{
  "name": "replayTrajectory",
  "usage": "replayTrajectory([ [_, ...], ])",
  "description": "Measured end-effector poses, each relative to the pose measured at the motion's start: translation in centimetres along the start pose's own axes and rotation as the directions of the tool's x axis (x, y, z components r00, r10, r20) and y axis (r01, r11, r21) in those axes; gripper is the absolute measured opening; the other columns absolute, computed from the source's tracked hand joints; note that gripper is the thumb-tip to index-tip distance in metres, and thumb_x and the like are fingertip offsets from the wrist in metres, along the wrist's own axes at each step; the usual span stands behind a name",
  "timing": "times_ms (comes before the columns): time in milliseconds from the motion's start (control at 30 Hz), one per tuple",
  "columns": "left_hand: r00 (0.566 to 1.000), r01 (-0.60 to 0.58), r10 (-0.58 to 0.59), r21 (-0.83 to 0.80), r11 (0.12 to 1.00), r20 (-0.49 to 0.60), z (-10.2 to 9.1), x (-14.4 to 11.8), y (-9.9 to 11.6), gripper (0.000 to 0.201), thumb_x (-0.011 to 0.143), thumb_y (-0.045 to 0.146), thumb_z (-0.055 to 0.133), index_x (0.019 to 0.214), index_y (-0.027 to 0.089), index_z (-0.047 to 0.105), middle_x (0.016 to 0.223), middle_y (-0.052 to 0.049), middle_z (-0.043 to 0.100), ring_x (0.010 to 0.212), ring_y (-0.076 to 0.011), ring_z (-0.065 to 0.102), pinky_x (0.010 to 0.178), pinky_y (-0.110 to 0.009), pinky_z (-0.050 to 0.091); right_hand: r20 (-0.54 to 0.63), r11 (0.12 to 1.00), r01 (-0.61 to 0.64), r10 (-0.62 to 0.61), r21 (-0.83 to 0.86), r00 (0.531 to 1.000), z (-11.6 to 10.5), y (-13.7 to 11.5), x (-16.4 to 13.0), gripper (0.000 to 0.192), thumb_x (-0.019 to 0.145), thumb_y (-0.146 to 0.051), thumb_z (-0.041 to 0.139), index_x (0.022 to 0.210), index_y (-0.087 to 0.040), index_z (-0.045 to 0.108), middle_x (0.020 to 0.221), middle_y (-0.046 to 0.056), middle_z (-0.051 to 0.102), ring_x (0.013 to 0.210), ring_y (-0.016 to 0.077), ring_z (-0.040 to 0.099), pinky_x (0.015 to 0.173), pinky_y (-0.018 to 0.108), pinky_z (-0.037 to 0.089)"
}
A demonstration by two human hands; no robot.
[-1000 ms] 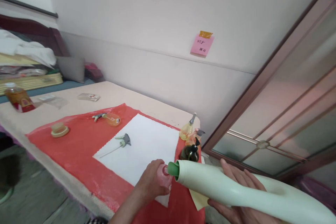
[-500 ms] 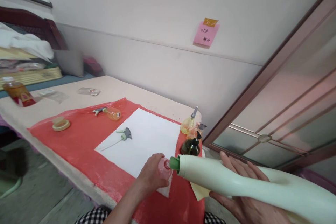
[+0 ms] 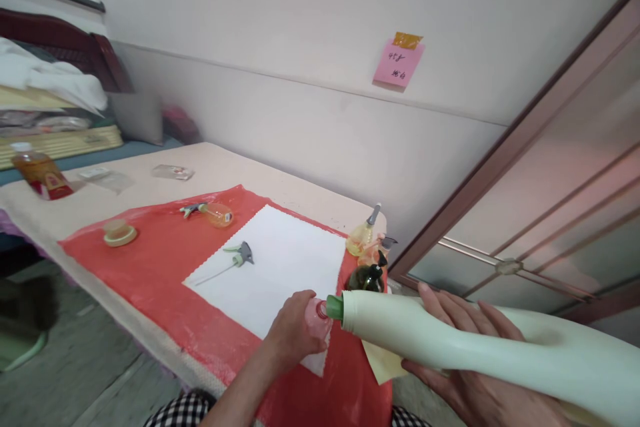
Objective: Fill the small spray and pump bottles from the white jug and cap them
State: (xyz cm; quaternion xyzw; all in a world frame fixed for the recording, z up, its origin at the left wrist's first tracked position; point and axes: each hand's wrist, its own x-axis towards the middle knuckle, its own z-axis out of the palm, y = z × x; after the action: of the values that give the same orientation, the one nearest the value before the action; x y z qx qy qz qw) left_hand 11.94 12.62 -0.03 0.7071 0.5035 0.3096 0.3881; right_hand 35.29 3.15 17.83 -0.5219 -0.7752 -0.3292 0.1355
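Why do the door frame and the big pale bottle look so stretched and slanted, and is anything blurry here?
Head view: the wide lens bends the edges, so the door frame leans and the large pale bottle in the right hand looks stretched. Light is soft and even, with no hard shadows. The floor at far left is blurred; the left hand is sharp.

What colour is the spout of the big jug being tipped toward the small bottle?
Green, on a pale mint-white jug; the spout shows clearly in the head view.

Beige table (image 3: 215,170): red sheet (image 3: 160,267), orange drink bottle (image 3: 37,173), clear packets (image 3: 173,172) on it
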Motion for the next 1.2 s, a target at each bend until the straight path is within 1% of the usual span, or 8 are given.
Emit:
replayTrajectory([
  [200, 1.0, 0.009, -0.009, -0.001, 1.0, -0.005, -0.3, -0.1, 0.5, 0.076, 0.053, 0.017, 0.076, 0.124, 0.02, 0.052, 0.124, -0.011, 0.06, 0.113, -0.0281, 0.056, 0.094, -0.039, 0.047, 0.002, 1.0, -0.008, 0.008, -0.01, 1.0, 0.2, 0.0, -0.1, 0.059, 0.098, -0.055, 0.031, 0.135, -0.012, 0.049, 0.124, 0.016, 0.067, 0.108, 0.0356, 0.062, 0.1, 0.058, 0.042],
  [367, 1.0, 0.014, -0.014, -0.003, 1.0, -0.005, -0.1, 0.0, 0.3, 0.075, 0.053, 0.018, 0.077, 0.123, 0.021, 0.053, 0.122, -0.009, 0.061, 0.111, -0.0273, 0.057, 0.094, -0.039, 0.047, -0.005, 1.0, 0.003, -0.003, -0.022, 1.0, 0.1, 0.0, 0.1, 0.057, 0.099, -0.053, 0.032, 0.135, -0.012, 0.049, 0.121, 0.016, 0.068, 0.107, 0.0346, 0.063, 0.098, 0.057, 0.043],
  [500, 1.0, 0.011, -0.011, -0.006, 1.0, -0.002, -0.1, 0.1, 0.1, 0.08, 0.051, 0.017, 0.078, 0.127, 0.019, 0.05, 0.126, -0.011, 0.059, 0.115, -0.0277, 0.056, 0.098, -0.04, 0.046, -0.02, 0.995, 0.054, -0.056, -0.083, 0.998, -0.3, 0.1, 0.3, 0.053, 0.1, -0.047, 0.033, 0.13, -0.008, 0.053, 0.117, 0.016, 0.07, 0.104, 0.0337, 0.064, 0.096, 0.055, 0.044],
  [733, 1.0, 0.015, -0.015, -0.002, 1.0, 0.002, -0.5, 0.1, 0.5, 0.075, 0.054, 0.02, 0.077, 0.124, 0.018, 0.052, 0.123, -0.012, 0.06, 0.112, -0.0282, 0.057, 0.096, -0.04, 0.047, -0.004, 0.963, 0.201, -0.205, -0.18, 0.979, 0.1, 1.0, 0.0, 0.051, 0.098, -0.037, 0.039, 0.136, -0.004, 0.051, 0.13, 0.018, 0.064, 0.111, 0.0351, 0.06, 0.098, 0.055, 0.041],
  [867, 1.0, 0.01, -0.01, 0.003, 1.0, 0.001, -0.3, 0.1, 0.0, 0.075, 0.054, 0.02, 0.078, 0.124, 0.02, 0.052, 0.121, -0.01, 0.06, 0.11, -0.0271, 0.057, 0.094, -0.039, 0.047, 0.0, 0.963, 0.194, -0.198, -0.188, 0.98, 0.5, 1.3, -0.4, 0.061, 0.096, -0.041, 0.045, 0.143, -0.002, 0.043, 0.134, 0.021, 0.061, 0.112, 0.0365, 0.059, 0.099, 0.056, 0.041],
  [1000, 1.0, 0.007, -0.007, 0.003, 1.0, -0.011, 0.0, 0.1, -0.3, 0.073, 0.058, 0.024, 0.077, 0.126, 0.02, 0.05, 0.122, -0.01, 0.06, 0.11, -0.0267, 0.057, 0.095, -0.039, 0.047, -0.009, 0.963, 0.178, -0.184, -0.202, 0.983, 0.5, 1.3, -0.5, 0.065, 0.097, -0.043, 0.043, 0.147, -0.002, 0.038, 0.132, 0.02, 0.062, 0.11, 0.0357, 0.059, 0.098, 0.055, 0.041],
  [1100, 1.0, 0.004, -0.004, -0.003, 1.0, -0.002, -0.1, 0.1, -0.1, 0.072, 0.057, 0.025, 0.077, 0.125, 0.021, 0.051, 0.12, -0.009, 0.061, 0.108, -0.0263, 0.057, 0.093, -0.038, 0.047, -0.013, 0.962, 0.184, -0.19, -0.202, 0.982, 0.4, 1.2, -0.5, 0.064, 0.097, -0.042, 0.043, 0.146, -0.002, 0.039, 0.132, 0.021, 0.062, 0.112, 0.0358, 0.059, 0.098, 0.055, 0.041],
  [1200, 1.0, 0.011, -0.011, -0.009, 1.0, 0.008, -0.4, 0.0, 0.0, 0.074, 0.056, 0.024, 0.077, 0.125, 0.022, 0.051, 0.123, -0.009, 0.06, 0.11, -0.0269, 0.057, 0.093, -0.039, 0.048, 0.01, 0.961, 0.193, -0.195, -0.2, 0.981, 0.3, 1.1, -0.4, 0.057, 0.097, -0.038, 0.043, 0.142, -0.003, 0.044, 0.13, 0.02, 0.063, 0.113, 0.0363, 0.059, 0.098, 0.056, 0.041],
])
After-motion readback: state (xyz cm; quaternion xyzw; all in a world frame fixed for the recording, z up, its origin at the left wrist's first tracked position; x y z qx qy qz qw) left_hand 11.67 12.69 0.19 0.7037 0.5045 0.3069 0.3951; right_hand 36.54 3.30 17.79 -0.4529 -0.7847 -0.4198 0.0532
